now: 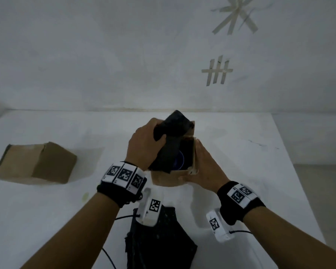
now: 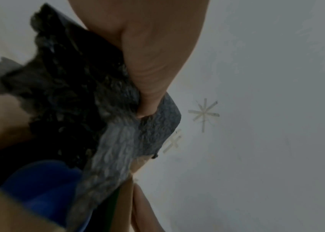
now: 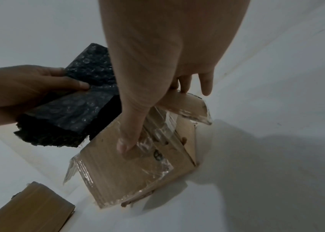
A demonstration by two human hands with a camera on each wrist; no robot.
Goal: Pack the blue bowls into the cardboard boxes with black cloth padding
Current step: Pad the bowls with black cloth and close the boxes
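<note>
An open cardboard box (image 1: 169, 178) stands mid-table with a blue bowl (image 1: 179, 161) inside it. My left hand (image 1: 144, 144) grips a folded piece of black padding (image 1: 176, 125) over the box's left side, and its lower end reaches down into the box beside the bowl. In the left wrist view the padding (image 2: 74, 94) lies against the bowl (image 2: 44, 188). My right hand (image 1: 204, 167) presses flat on the box's right wall, with the thumb on the front face. In the right wrist view the thumb lies on the taped box (image 3: 128, 169). The padding (image 3: 82, 106) sits in the left hand (image 3: 18, 91).
A closed cardboard box (image 1: 35, 164) lies at the table's left. Another black padding piece (image 1: 159, 241) lies on the table close to me, under my wrists. The white table (image 1: 241, 152) ends at a wall behind the box, and its right edge is near.
</note>
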